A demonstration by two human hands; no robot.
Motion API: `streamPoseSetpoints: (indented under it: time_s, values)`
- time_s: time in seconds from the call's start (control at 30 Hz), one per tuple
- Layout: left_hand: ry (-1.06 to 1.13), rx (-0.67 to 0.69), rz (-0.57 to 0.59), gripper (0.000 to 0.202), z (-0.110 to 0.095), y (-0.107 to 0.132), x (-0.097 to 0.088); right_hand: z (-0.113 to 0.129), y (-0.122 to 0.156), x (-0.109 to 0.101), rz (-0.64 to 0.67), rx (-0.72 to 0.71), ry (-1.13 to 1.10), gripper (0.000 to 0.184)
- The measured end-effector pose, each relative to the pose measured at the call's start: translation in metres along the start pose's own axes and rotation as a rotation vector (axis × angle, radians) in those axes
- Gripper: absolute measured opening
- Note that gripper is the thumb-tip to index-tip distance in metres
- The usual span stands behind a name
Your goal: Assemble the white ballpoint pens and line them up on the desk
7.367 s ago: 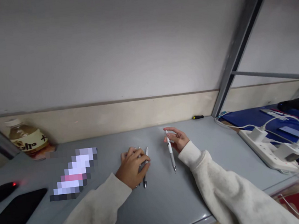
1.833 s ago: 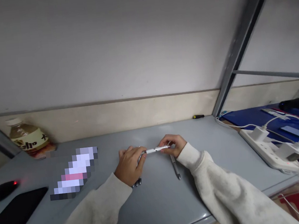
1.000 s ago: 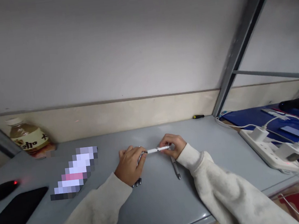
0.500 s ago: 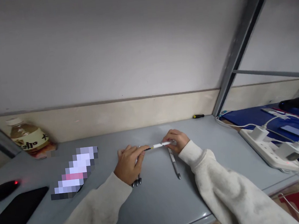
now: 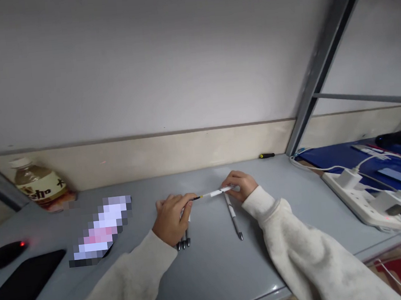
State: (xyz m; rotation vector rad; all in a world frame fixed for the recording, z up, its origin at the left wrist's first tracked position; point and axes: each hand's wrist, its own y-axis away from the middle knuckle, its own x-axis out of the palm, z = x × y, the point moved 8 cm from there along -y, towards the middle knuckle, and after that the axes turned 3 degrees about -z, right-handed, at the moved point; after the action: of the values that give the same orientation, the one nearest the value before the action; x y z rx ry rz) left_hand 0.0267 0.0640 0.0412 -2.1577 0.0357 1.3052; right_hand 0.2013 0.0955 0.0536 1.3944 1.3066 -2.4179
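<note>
Over the middle of the desk, my left hand (image 5: pixel 174 215) pinches the dark end of a pen refill (image 5: pixel 205 195) between thumb and fingers. The refill's clear tube runs into the open end of a white pen barrel (image 5: pixel 217 192), which my right hand (image 5: pixel 240 184) grips at its other end. Beneath my left hand lie pens with silver tips (image 5: pixel 183 244), mostly covered by the palm. One more pen (image 5: pixel 234 218), white and grey, rests just below my right hand, its silver tip toward me.
A blurred-out phone (image 5: pixel 101 232), a black flat object (image 5: pixel 28 287) and a drink bottle (image 5: pixel 41 186) are on the left. By the wall lies a small yellow-and-black item (image 5: pixel 266 155). On the right, a white power strip (image 5: pixel 358 205) holds plugs and cables.
My right hand has shifted slightly right with the barrel, and my left slightly left. More of the refill's clear tube now shows between them.
</note>
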Motion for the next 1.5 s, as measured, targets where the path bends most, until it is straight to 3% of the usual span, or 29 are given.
streamPoseSetpoints:
  time_s: [0.27,0.5,1.07,1.5]
  values:
    - [0.019,0.019,-0.010,0.030,-0.002,0.001,-0.001,0.006,0.000,0.003,0.021,-0.013,-0.056,0.019]
    - [0.006,-0.012,-0.013,0.032,0.001,0.000,-0.001,-0.006,0.001,-0.006,-0.063,0.039,0.058,0.015]
    - [0.029,-0.007,0.023,0.036,0.000,0.001,0.002,0.002,0.001,-0.004,-0.061,-0.042,-0.059,0.016]
    - [0.043,0.012,0.054,0.026,-0.007,0.004,0.008,0.036,0.000,0.002,-0.036,-0.155,-0.115,0.012]
